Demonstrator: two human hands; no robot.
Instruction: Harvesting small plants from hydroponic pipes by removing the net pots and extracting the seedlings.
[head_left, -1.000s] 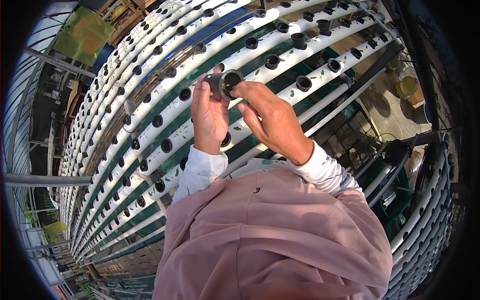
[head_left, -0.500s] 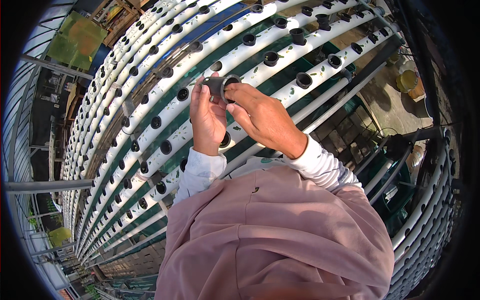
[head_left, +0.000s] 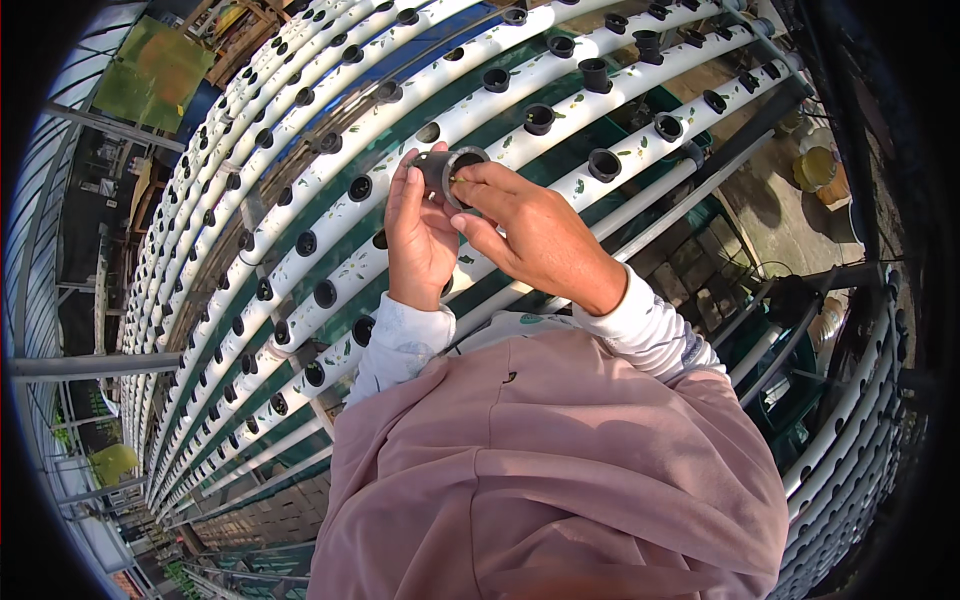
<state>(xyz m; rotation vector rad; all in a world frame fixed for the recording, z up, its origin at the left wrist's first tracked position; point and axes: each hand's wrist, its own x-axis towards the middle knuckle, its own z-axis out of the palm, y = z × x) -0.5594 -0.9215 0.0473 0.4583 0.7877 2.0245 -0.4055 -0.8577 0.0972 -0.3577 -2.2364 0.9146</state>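
My left hand [head_left: 420,245] holds a black net pot [head_left: 434,172] tipped on its side, its wide mouth facing right. The fingers and thumb wrap the pot's narrower end. At the mouth is my right hand [head_left: 545,235], index finger and thumb curled at the rim with the fingertips partly inside. A tiny yellow-green bit [head_left: 459,179] shows by those fingertips; what else they grip is hidden. Just beyond the pot, a bare hole [head_left: 428,132] opens in a white pipe [head_left: 462,117].
Rows of white pipes with black pots in their holes run across the view, strewn with leaf scraps. Two pots [head_left: 594,75] stand raised at the upper right. A yellow container [head_left: 814,168] sits on the ground at right. More white pipes [head_left: 850,420] curve along the lower right.
Both hands and the pot have shifted very slightly in view. The pot's mouth has turned a little more toward me, and the yellow-green bit shows more clearly at my right fingertips.
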